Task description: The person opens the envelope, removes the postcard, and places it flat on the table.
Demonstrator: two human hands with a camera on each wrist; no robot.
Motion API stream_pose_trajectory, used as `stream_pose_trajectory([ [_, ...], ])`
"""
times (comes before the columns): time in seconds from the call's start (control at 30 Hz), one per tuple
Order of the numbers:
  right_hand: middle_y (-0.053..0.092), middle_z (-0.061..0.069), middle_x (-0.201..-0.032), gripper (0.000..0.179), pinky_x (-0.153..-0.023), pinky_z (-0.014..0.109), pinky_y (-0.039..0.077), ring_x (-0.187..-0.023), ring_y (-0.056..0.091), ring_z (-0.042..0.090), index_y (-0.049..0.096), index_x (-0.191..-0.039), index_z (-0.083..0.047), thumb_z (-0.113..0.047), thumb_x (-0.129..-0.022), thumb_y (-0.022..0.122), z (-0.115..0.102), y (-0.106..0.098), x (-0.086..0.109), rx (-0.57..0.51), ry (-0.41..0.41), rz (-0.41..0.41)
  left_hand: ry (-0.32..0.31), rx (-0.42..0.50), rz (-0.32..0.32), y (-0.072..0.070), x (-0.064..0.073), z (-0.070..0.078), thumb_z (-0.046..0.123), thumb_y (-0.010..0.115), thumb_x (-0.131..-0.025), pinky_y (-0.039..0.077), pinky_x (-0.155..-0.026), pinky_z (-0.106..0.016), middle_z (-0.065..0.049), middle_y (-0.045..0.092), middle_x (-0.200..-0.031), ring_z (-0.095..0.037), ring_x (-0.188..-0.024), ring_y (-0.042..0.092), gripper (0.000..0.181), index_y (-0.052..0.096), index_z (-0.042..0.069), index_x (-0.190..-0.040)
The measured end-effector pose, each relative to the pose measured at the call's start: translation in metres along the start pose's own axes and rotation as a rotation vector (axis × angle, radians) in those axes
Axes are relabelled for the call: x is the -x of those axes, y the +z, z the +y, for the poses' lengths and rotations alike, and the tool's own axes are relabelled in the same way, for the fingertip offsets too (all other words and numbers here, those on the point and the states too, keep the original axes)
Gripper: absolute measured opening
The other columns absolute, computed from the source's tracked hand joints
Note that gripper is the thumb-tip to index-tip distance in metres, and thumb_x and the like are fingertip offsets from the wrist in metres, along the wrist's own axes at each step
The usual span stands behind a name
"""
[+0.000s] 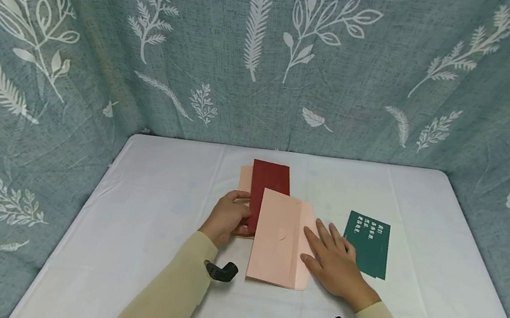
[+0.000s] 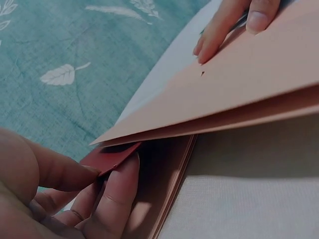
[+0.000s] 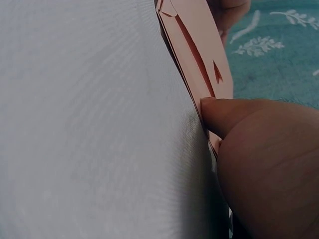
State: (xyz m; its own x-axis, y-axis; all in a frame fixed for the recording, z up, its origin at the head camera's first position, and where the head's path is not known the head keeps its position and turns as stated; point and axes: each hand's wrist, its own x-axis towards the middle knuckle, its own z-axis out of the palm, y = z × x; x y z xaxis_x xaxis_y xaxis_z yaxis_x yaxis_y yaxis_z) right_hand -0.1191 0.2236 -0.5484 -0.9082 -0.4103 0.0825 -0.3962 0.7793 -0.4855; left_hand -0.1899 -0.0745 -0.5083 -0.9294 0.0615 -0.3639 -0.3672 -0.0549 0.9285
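Note:
A pink envelope (image 1: pixel 274 240) lies at the middle of the table, its flap (image 1: pixel 303 250) folded out to the right. My right hand (image 1: pixel 334 258) rests on that flap with fingers spread and fairly straight; its thumb (image 3: pixel 214 112) touches the pink paper in the right wrist view. My left hand (image 1: pixel 228 215) pinches the edge of a flat dark red sheet (image 1: pixel 272 178) between thumb and fingers. Part of the red sheet (image 2: pixel 112 160) is hidden under the envelope. More pink envelopes (image 1: pixel 245 177) lie beneath the red sheet, mostly covered.
Green cards (image 1: pixel 373 250) with white writing lie to the right, partly behind my right hand. A white cloth (image 1: pixel 168 201) covers the table. Patterned blue-green curtain (image 1: pixel 262 110) hangs along the table's back and sides.

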Motion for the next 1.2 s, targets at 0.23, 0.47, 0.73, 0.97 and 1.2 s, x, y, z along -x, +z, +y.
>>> stream_pose_trajectory([
  [0.23,0.021,0.019,-0.178,0.067,-0.117,0.073,0.012,-0.162,0.011,0.048,0.042,-0.169,-0.010,-0.040,-0.112,0.059,-0.001,-0.001,0.000,0.015,0.020,-0.024,0.040,-0.005,0.011,-0.006,0.005,0.004,-0.009,0.059,-0.098,0.056,-0.056,-0.030,-0.020,0.075,-0.111,-0.022,-0.078,0.070,0.053,0.053,0.003,-0.150],
  [0.47,0.019,0.017,-0.179,0.068,-0.118,0.072,0.011,-0.162,0.010,0.047,0.040,-0.170,-0.012,-0.042,-0.112,0.059,0.003,0.001,-0.001,0.023,0.029,-0.036,0.058,-0.033,0.042,-0.015,0.004,0.007,-0.007,0.057,-0.101,0.057,-0.057,-0.032,-0.021,0.072,-0.119,-0.025,-0.085,0.070,0.052,0.053,0.006,-0.151],
  [0.73,0.023,0.020,-0.177,0.067,-0.114,0.074,0.014,-0.161,0.014,0.049,0.043,-0.168,-0.012,-0.048,-0.113,0.054,0.008,0.005,0.000,0.008,-0.028,0.017,0.075,-0.046,0.101,-0.026,0.001,0.012,-0.009,0.055,-0.100,0.058,-0.056,-0.035,-0.019,0.067,-0.112,-0.028,-0.090,0.066,0.054,0.054,0.009,-0.152],
  [0.97,0.019,0.019,-0.179,0.068,-0.117,0.072,0.011,-0.162,0.010,0.048,0.040,-0.169,-0.011,-0.044,-0.113,0.057,0.004,0.001,0.000,0.005,0.001,-0.019,0.111,-0.093,0.136,-0.037,0.004,0.021,-0.005,0.054,-0.105,0.058,-0.059,-0.035,-0.015,0.059,-0.109,-0.028,-0.090,0.064,0.049,0.054,0.012,-0.152],
  [1.2,0.023,0.021,-0.177,0.066,-0.114,0.074,0.014,-0.161,0.014,0.050,0.043,-0.168,-0.010,-0.042,-0.112,0.057,0.003,0.001,0.000,-0.003,-0.021,0.009,0.169,-0.096,0.169,-0.043,0.007,0.028,-0.006,0.055,-0.106,0.056,-0.058,-0.031,-0.016,0.058,-0.109,-0.026,-0.087,0.068,0.051,0.053,0.012,-0.153],
])
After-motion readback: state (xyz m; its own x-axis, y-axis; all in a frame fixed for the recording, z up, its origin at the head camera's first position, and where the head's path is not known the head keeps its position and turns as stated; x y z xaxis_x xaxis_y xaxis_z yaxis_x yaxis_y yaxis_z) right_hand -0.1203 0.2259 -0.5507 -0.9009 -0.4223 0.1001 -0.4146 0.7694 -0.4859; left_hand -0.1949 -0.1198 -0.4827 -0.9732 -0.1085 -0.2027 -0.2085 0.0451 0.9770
